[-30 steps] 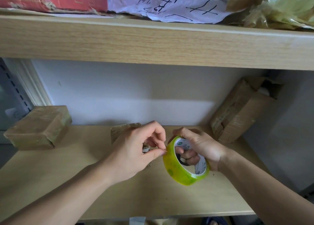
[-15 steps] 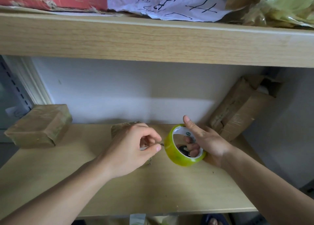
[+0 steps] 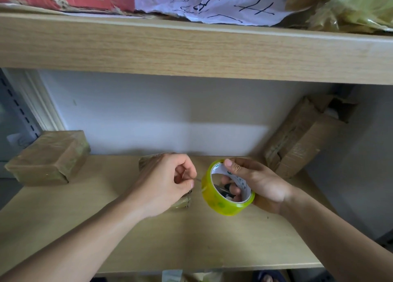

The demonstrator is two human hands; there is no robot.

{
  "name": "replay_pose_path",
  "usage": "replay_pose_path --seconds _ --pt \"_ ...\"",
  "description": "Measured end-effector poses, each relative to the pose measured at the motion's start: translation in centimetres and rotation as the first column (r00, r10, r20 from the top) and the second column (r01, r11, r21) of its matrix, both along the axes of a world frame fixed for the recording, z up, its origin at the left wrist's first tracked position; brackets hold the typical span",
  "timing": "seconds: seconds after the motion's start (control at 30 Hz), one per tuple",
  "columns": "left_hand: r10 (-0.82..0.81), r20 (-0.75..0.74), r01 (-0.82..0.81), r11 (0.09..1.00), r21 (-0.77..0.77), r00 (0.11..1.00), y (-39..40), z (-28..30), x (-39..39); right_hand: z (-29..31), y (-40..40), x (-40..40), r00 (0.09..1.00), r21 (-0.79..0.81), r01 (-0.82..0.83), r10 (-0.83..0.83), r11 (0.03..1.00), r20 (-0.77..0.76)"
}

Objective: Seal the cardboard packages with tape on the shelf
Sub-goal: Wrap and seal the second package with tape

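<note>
Your right hand (image 3: 261, 183) holds the light tape roll (image 3: 225, 190) through its hole, your left hand (image 3: 168, 181) pinches the thin, sticky end, so pull gently.

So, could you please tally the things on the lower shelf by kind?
Cardboard packages: 3, left, under the left hand, leaning at right
Tape rolls: 1, yellow-green, held by the right hand
Total: 4
</note>
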State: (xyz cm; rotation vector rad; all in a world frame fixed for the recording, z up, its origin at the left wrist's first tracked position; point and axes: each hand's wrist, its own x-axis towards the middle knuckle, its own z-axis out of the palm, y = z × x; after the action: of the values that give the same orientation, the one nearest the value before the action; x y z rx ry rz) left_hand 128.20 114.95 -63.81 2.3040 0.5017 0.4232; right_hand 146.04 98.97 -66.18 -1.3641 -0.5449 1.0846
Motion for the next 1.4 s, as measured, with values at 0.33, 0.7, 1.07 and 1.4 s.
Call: replay_pose_path --seconds 0.33,0.7,1.07,1.4 --pt "0.073 0.168 0.004 0.909 -0.417 0.983 0.5 0.5 0.6 -1.0 0.3 0.0 0.996 0.176 -0.010 0.024 0.984 -0.082" --pt "-0.004 0.290 0.055 0.984 -0.169 0.957 0.1 0.5 1.0 -1.8 1.3 -1.3 0.950 -0.001 -0.055 0.053 0.998 0.307" --pt "-0.102 0.204 0.066 0.982 0.177 0.974 -1.8 -1.0 2.0 -0.1 0.4 -0.8 0.821 0.189 -0.006 -0.103 0.982 0.561" --pt "-0.048 0.261 0.013 0.991 0.134 0.964 -1.2 -0.9 1.5 0.6 0.9 -2.6 0.576 0.102 -0.043 -0.059 0.994 0.815"
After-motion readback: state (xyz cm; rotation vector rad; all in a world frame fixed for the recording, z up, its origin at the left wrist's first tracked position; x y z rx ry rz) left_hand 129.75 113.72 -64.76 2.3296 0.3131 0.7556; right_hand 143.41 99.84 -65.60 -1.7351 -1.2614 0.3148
